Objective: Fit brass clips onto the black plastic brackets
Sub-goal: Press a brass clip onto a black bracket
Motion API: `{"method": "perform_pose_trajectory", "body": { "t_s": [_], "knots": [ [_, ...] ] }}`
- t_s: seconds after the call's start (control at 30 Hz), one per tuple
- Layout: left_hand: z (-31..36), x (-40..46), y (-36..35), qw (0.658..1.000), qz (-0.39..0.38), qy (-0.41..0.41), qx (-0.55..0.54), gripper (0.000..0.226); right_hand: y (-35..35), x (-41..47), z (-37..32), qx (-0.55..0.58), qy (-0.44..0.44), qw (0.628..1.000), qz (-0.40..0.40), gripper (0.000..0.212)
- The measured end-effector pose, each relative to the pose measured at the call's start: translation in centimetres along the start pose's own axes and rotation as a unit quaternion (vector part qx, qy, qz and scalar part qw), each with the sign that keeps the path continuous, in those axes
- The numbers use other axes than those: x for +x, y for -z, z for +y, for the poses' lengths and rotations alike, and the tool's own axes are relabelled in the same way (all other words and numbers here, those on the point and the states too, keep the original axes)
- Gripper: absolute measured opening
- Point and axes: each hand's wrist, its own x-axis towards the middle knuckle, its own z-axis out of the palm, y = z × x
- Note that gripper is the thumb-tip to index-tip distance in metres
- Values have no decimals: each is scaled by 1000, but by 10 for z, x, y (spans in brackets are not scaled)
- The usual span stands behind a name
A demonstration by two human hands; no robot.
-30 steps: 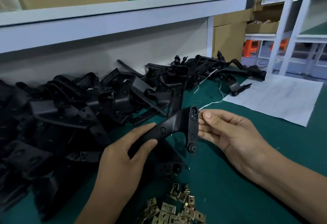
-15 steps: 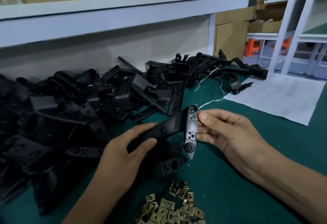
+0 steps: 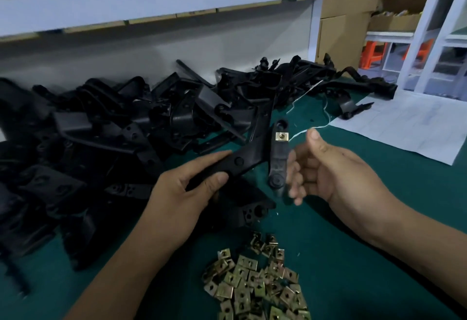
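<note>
Surface: green bench mat point(image 3: 353, 218) under a white shelf, with cardboard boxes and white racking off to the right.

Right hand: right hand point(image 3: 336, 175) now hangs just right of the bracket's cross-bar, fingers loosely curled and blurred, thumb up, grasping nothing. Half a second ago its thumb and fingertips were pressing on the upper end of that bar; it has let go and drawn a little away.

Clip: brass clip point(image 3: 282, 136) sits on the upper part of the cross-bar, square to it, its hole showing. A second ago it was only pinched at the bar's edge; now it stays there on its own, which I read as seated.

Left hand: left hand point(image 3: 187, 193) still grips the long arm of the held bracket point(image 3: 252, 160), thumb on top and fingers wrapped beneath, keeping it raised above the mat.

Meaning for the task: this clip looks fitted. The lower end of the bar shows no brass, so a second clip may be wanted there, though I cannot tell.

Supply: clip pile point(image 3: 255, 286) lies on the mat near the person, below the hands.

Further out: bracket heap point(image 3: 126, 130) stretches along the back and left; a paper sheet point(image 3: 404, 127) lies to the right.
</note>
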Motion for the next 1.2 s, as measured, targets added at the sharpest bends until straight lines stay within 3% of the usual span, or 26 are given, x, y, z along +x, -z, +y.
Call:
{"method": "perform_pose_trajectory", "body": {
  "t_s": [0.07, 0.17, 0.3, 0.6, 0.83, 1.03, 1.2],
  "knots": [
    [1, -1, 3, 999, 17, 26, -26, 36, -2, -6, 0, -108, 22, 994, -11, 46],
    [1, -1, 5, 998, 30, 39, -49, 35, -5, -14, 0, -288, 73, 947, -125, 29],
    [2, -2, 6, 997, 38, 41, -53, 36, -10, -20, -2, -399, 89, 888, -210, 13],
    [10, 1, 2, 994, 61, 66, -56, 35, -3, -21, -15, -407, 60, 880, -238, 25],
    [8, 1, 2, 997, 52, 62, -20, 34, -7, -24, -13, -422, 65, 873, -235, 15],
    [10, 2, 3, 997, 46, 57, -17, 36, -8, -25, -17, -433, 67, 865, -247, 28],
    [8, 2, 3, 997, 49, 52, -18, 36, -8, -22, -14, -422, 54, 870, -250, 21]
  ]
}}
